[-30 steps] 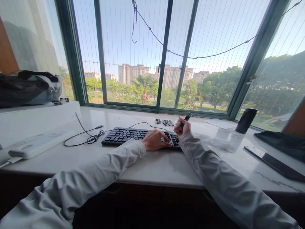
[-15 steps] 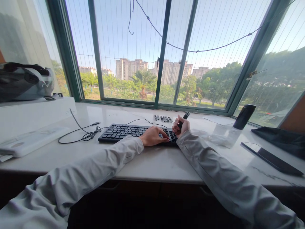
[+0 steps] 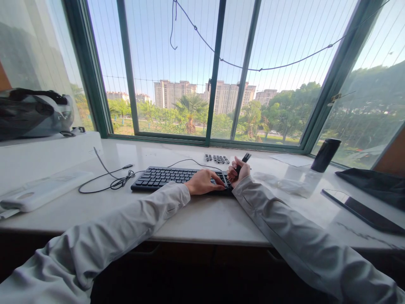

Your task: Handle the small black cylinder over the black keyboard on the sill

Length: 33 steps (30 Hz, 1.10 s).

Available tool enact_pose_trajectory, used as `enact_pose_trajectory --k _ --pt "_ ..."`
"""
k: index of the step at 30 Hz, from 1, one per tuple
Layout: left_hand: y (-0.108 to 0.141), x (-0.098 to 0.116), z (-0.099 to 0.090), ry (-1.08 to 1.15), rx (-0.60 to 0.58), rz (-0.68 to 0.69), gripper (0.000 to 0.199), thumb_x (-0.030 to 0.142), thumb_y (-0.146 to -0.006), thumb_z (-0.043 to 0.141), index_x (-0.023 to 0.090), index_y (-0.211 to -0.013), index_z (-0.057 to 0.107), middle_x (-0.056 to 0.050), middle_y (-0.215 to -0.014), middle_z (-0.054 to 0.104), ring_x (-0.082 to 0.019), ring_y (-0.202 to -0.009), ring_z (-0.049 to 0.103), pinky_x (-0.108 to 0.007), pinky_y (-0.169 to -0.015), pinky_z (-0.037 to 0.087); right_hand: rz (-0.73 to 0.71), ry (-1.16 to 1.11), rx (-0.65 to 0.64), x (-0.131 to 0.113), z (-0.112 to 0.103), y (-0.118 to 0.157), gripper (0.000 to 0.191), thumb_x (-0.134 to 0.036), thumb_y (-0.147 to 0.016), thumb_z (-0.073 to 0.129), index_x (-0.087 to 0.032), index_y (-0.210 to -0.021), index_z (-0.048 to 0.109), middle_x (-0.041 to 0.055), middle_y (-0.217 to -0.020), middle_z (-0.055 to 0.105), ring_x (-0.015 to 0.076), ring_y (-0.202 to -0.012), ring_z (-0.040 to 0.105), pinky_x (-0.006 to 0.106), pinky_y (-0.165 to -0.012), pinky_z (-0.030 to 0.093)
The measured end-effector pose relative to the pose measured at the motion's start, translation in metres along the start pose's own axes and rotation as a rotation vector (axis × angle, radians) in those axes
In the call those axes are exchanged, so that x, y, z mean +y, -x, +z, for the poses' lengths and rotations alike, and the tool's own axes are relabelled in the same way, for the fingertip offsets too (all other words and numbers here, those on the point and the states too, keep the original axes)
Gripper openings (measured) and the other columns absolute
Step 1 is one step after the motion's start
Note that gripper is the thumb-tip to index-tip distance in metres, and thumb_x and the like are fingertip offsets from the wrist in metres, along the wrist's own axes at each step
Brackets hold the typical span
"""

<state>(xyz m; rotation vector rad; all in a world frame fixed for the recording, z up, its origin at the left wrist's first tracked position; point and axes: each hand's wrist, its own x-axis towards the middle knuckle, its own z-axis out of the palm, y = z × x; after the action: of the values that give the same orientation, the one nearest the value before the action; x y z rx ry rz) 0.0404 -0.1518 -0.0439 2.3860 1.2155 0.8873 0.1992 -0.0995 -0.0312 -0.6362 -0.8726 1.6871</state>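
Note:
A black keyboard point(image 3: 164, 177) lies on the white marble sill point(image 3: 205, 215) in front of the window. My left hand point(image 3: 202, 182) rests flat on the keyboard's right part, fingers spread over the keys. My right hand point(image 3: 238, 170) is at the keyboard's right end, closed around a small black tool point(image 3: 244, 160) whose upper end sticks up past my fingers. A small group of loose black keycaps point(image 3: 217, 158) sits just behind the keyboard.
The keyboard's cable point(image 3: 110, 179) coils to the left. A white device point(image 3: 41, 194) and a grey bag point(image 3: 34, 112) are at far left. A black cylinder point(image 3: 325, 155), clear plastic point(image 3: 291, 183), a dark tablet point(image 3: 363, 211) and dark cloth point(image 3: 376, 185) lie to the right.
My right hand has dropped slightly closer to the keyboard's right end with the tool. The left hand stays on the keys. The view shifted a little.

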Motion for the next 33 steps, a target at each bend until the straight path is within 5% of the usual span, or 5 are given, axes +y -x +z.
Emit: enact_pose_trajectory --k 20,33 --pt "-0.001 -0.002 0.000 -0.011 -0.008 0.017 0.032 0.047 -0.071 0.065 0.023 -0.090 0.075 -0.002 -0.091 0.070 -0.017 -0.083 0.062 -0.024 -0.073 0.044 0.058 0.149 0.144 0.001 0.004 0.002 0.039 -0.043 -0.083 0.046 -0.021 -0.057 0.027 -0.0072 -0.033 0.026 0.0076 -0.028 0.025 0.020 -0.030 0.015" --pt "-0.003 -0.004 0.001 0.040 -0.028 0.000 0.033 0.047 -0.070 0.067 0.021 -0.089 0.075 -0.003 -0.089 0.071 -0.018 -0.082 0.063 -0.025 -0.074 0.044 -0.045 0.074 0.047 0.013 0.009 0.003 0.049 -0.053 -0.078 0.055 -0.021 -0.055 0.027 -0.0086 -0.033 0.023 0.0058 -0.029 0.020 0.019 -0.029 0.015"
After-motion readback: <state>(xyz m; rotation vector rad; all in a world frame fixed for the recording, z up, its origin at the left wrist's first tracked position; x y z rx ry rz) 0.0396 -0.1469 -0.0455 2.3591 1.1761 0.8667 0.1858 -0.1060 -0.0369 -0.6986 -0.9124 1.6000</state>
